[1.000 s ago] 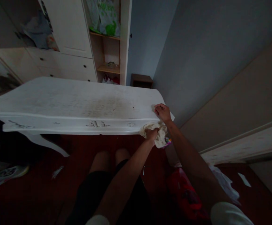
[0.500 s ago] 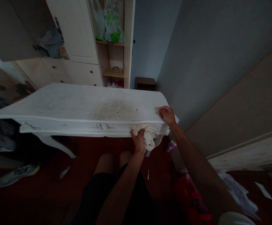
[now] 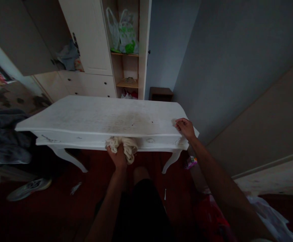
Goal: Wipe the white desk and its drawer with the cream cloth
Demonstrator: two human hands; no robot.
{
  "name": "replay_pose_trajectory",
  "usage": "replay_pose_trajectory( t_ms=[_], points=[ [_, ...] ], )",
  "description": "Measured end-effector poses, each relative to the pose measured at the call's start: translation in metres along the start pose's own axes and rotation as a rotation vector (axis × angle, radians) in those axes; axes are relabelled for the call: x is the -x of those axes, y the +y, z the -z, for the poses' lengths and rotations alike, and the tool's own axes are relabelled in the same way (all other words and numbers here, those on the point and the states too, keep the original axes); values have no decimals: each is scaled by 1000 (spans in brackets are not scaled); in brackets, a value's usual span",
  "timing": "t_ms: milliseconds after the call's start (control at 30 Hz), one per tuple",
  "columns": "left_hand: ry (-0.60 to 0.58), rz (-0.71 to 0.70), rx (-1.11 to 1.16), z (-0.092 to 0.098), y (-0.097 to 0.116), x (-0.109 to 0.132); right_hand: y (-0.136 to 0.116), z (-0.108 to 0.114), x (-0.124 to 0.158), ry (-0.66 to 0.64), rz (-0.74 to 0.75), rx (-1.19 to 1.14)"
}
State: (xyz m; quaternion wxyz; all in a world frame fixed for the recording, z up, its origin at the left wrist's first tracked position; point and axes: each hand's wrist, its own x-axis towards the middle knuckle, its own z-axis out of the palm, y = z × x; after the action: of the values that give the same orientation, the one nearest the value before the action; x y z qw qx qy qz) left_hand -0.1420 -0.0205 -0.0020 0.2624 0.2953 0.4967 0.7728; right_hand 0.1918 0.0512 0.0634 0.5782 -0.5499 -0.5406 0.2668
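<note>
A bunched cream cloth (image 3: 130,148) is in my left hand (image 3: 118,157), whose fingers are wrapped into its folds. The cloth presses against the front face of a white table (image 3: 85,111) with carved trim, near the middle of that face. Dark grey smudges and a couple of small dark specks mark the tabletop. My right hand (image 3: 185,128) rests on the table's right end, its fingers loosely curled in; I see nothing in them.
Behind the table stands a white cabinet (image 3: 93,84) with an open shelf holding plastic bags (image 3: 128,33). A grey wall (image 3: 227,67) rises at right. Dark clothing (image 3: 7,137) lies at left. On the red floor are a shoe (image 3: 30,189) and a red bag (image 3: 209,215).
My left hand has slid the cloth leftward along the table's front face, from near the right end to the middle. My right hand stays on the table's right end. The view has shifted slightly.
</note>
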Motion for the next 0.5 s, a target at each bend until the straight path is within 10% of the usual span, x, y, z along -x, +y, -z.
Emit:
replay_pose_trajectory(
  t_ms=[167,300,500],
  points=[
    [-64,-129,-84,3,63,17,0,1,0,2,-11,-17],
    [-72,-397,-112,-30,103,-28,-1,0,0,2,1,0],
    [-346,-590,-340,-99,75,-94,-3,-1,1,11,-20,6]
  ],
)
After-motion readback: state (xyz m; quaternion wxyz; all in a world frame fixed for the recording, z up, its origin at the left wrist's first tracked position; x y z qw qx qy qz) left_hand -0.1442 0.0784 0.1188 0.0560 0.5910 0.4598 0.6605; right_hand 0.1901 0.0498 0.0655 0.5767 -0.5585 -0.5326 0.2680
